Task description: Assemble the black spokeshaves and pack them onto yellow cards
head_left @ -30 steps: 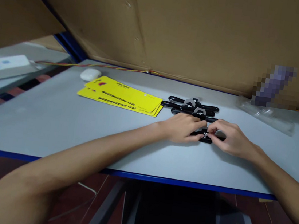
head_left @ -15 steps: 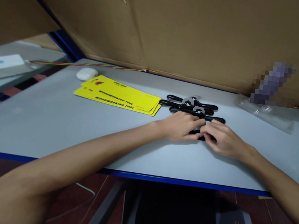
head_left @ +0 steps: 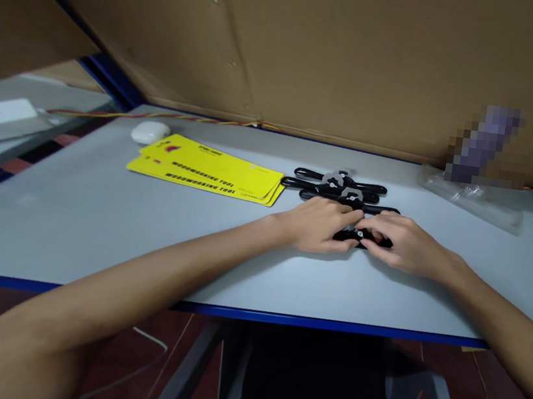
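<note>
Both hands rest low on the pale grey counter (head_left: 97, 216), meeting over a small black tool (head_left: 362, 237) that lies flat near the counter's middle, a little toward the person's right. The left hand (head_left: 319, 225) lies knuckles-up with its fingers curled onto the tool's left end, and the right hand (head_left: 403, 242) comes in from the other side, its fingertips pinched narrowly at a small bright metal part at the tool's centre; each grip is closed on the tool, though how firmly the left one clamps it is hard to make out, since the fingers hide most of the body. Just beyond the hands, touching or nearly touching one another, lies a cluster of similar black handled tools (head_left: 339, 189) with silvery middle pieces, their handles running left to right. Further left, well apart from the hands, a small stack of yellow cards (head_left: 206, 169) printed with dark lettering sits fanned on the counter, and a white rounded object (head_left: 150, 132) lies just behind it near the back edge. A clear plastic bag (head_left: 473, 199) lies at the far right. Brown cardboard panels (head_left: 345, 53) wall in the back, with a red and yellow wire (head_left: 159, 116) running along their foot.
</note>
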`<state>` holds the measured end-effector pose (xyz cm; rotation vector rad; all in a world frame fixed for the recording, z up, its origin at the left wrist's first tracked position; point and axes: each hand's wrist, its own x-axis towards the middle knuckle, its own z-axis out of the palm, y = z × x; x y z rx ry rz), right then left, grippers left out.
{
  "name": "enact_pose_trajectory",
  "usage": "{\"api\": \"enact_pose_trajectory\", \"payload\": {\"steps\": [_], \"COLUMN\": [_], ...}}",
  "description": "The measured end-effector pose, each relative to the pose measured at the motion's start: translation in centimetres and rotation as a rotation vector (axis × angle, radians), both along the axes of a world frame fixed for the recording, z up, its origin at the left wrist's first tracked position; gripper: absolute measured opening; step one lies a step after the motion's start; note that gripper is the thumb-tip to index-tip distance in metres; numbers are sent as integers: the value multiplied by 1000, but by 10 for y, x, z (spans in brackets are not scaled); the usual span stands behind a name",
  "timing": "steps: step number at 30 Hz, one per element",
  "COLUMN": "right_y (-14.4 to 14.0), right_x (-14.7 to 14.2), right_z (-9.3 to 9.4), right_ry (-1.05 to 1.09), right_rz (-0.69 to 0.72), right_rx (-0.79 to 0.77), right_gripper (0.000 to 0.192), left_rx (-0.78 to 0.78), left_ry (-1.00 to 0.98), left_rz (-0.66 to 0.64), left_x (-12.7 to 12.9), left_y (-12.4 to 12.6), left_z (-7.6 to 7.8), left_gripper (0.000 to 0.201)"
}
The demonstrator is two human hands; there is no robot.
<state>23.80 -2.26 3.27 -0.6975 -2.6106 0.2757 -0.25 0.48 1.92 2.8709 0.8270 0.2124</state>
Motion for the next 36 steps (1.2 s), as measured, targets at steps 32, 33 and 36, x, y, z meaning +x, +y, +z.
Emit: {"api": "enact_pose_trajectory", "payload": {"steps": [32, 33, 36], "right_y": [2, 1, -2], "right_x": [-5, -5, -5], "right_z": [-13, -12, -10], "right_ry": [34, 26, 14], "right_rz": [-32, -10, 54], "right_rx": [174, 166, 166], "right_gripper": [28, 29, 29], "left_rx": [-18, -19, -24], "left_ry": [-20, -21, -24], "left_rz": [26, 23, 8], "left_x": [-1, -1, -2], "left_y": [1, 1, 2], "left_z": [2, 2, 1], "left_gripper": [39, 39, 42]}}
